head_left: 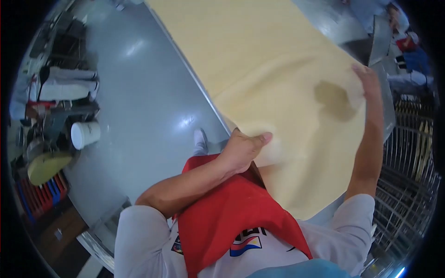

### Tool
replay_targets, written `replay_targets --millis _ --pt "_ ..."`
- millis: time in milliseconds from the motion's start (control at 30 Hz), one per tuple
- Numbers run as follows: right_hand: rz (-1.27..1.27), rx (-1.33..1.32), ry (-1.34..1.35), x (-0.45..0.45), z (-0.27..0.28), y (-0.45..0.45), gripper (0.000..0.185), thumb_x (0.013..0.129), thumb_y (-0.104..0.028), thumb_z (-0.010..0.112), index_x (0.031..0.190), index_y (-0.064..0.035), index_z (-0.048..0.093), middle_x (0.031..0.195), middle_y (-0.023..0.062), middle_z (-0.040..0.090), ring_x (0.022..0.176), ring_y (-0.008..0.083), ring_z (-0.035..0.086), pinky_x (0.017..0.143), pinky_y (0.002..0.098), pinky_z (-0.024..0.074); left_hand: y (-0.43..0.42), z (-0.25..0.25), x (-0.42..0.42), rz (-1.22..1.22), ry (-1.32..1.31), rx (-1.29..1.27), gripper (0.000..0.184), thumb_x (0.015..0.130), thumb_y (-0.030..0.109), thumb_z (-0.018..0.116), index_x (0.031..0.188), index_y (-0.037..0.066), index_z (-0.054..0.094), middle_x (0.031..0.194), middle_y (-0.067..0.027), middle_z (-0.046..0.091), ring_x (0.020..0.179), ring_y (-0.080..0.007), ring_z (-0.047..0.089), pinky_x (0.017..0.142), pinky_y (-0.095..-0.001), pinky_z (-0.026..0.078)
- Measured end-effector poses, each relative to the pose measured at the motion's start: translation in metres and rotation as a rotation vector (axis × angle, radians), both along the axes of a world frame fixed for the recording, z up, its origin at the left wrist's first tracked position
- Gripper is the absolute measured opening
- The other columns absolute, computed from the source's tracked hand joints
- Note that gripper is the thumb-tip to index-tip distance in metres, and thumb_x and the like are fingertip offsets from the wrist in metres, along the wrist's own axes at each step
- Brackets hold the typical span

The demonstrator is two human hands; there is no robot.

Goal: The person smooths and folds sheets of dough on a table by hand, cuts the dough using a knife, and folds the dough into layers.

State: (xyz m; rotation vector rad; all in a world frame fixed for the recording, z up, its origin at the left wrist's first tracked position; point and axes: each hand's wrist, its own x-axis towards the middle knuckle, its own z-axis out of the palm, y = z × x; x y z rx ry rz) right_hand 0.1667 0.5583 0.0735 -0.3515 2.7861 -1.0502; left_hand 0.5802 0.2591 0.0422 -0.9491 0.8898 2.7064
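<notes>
A broad, pale yellow dough sheet (278,51) stretches along a long worktable, its near end close to my body and slightly wavy. My left hand (243,148) grips the sheet's left edge near my red apron, thumb on top and fingers curled underneath, partly hidden. Further away, my right hand (367,83) is at the right edge, its fingers wrapped over the border of the sheet. A dark shadow falls on the dough beside the right hand.
The table's metal edge (185,62) runs along the left. A white bucket (85,135) stands on the grey floor (143,88). Wire racks (408,153) are at right. Other people are at the far left and upper right. Red and blue crates (44,194) sit lower left.
</notes>
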Motion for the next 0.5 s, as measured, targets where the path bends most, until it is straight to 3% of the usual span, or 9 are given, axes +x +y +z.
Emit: replay_targets --millis 33,67,133,233,300,400,467,500 --pt "-0.006 -0.123 -0.199 0.003 0.021 -0.005 0.058 0.089 -0.043 0.077 0.118 0.0066 0.069 0.097 0.0117 0.074 0.09 0.0209 0.07 0.086 0.0367 0.0546 -0.004 0.015 0.003 -0.052 0.092 -0.012 0.035 0.099 0.0 0.063 0.133 -0.002 0.054 0.123 -0.0108 0.064 0.11 -0.0195 0.062 0.095 -0.0346 0.052" --pt "0.008 -0.127 -0.201 0.0 0.021 -0.004 0.058 0.089 -0.043 0.077 0.118 0.0066 0.069 0.097 0.0117 0.074 0.09 0.0209 0.07 0.086 0.0367 0.0546 -0.008 0.022 0.007 -0.114 0.189 -0.029 0.04 0.1 -0.003 0.059 0.139 -0.001 0.049 0.13 -0.0123 0.061 0.121 -0.022 0.059 0.103 -0.037 0.051" --pt "-0.043 -0.038 -0.237 -0.012 0.021 0.015 0.051 0.09 -0.04 0.078 0.115 0.0035 0.071 0.097 0.0091 0.074 0.087 0.0163 0.069 0.079 0.0319 0.0555 -0.011 0.008 0.017 -0.156 0.118 -0.071 0.04 0.1 -0.003 0.059 0.139 -0.002 0.049 0.131 -0.0122 0.061 0.121 -0.0219 0.059 0.102 -0.0355 0.051" --pt "-0.035 0.027 -0.152 -0.012 -0.01 0.016 0.049 0.09 -0.039 0.078 0.114 0.003 0.071 0.096 0.0086 0.073 0.079 0.0164 0.068 0.072 0.0318 0.0547 0.0 -0.022 0.028 -0.236 -0.049 -0.092 0.042 0.1 -0.003 0.058 0.141 -0.002 0.048 0.132 -0.0129 0.06 0.121 -0.0218 0.059 0.102 -0.0337 0.05" --pt "-0.036 -0.006 -0.147 -0.016 -0.016 0.021 0.048 0.09 -0.039 0.077 0.113 0.0032 0.072 0.096 0.0089 0.073 0.078 0.0166 0.068 0.07 0.032 0.0537 -0.004 -0.016 0.025 -0.263 -0.136 -0.087 0.043 0.1 -0.003 0.058 0.142 -0.002 0.047 0.133 -0.0138 0.059 0.122 -0.0218 0.058 0.102 -0.0334 0.05" --pt "-0.058 -0.05 -0.164 -0.008 0.0 0.023 0.048 0.091 -0.039 0.076 0.113 0.0038 0.072 0.096 0.0093 0.073 0.078 0.0166 0.067 0.07 0.0332 0.0522 -0.014 -0.009 0.035 -0.531 -0.199 -0.217 0.044 0.1 -0.001 0.06 0.142 -0.003 0.047 0.13 -0.0153 0.062 0.111 -0.0234 0.065 0.094 -0.0354 0.054" --pt "-0.099 -0.08 -0.161 0.002 0.011 0.017 0.049 0.091 -0.039 0.076 0.114 0.0042 0.071 0.096 0.0094 0.073 0.08 0.0165 0.067 0.071 0.0341 0.0517 -0.007 -0.021 0.045 -0.181 -0.083 -0.054 0.03 0.103 0.006 0.057 0.132 -0.002 0.055 0.112 -0.0136 0.069 0.087 -0.0241 0.07 0.076 -0.0349 0.057" --pt "-0.077 0.034 -0.153 0.0 0.01 0.015 0.05 0.09 -0.04 0.076 0.114 0.0038 0.072 0.095 0.0097 0.073 0.08 0.0168 0.067 0.071 0.0342 0.052 -0.011 -0.009 0.039 -0.198 -0.076 -0.065 0.03 0.103 0.006 0.057 0.132 -0.002 0.055 0.112 -0.0136 0.069 0.087 -0.0241 0.07 0.076 -0.0349 0.057"
